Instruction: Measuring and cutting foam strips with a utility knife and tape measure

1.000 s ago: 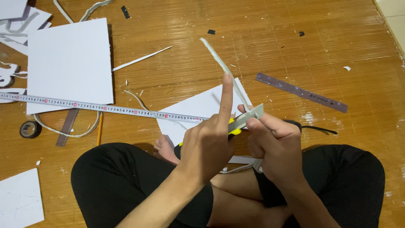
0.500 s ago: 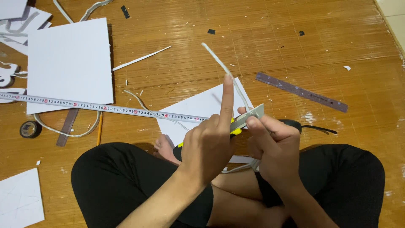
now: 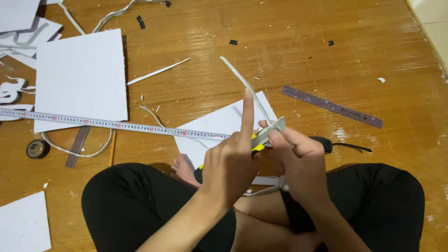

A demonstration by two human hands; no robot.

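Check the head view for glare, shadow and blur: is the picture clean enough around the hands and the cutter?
Head view: sharp overall; the left hand, right hand and utility knife show no motion blur. Soft overhead light leaves pale glare patches on the varnished wooden floor, strongest near the dark ruler. Shadows are faint, tucked under the white board. The tape measure bows slightly, hinting at lens distortion.
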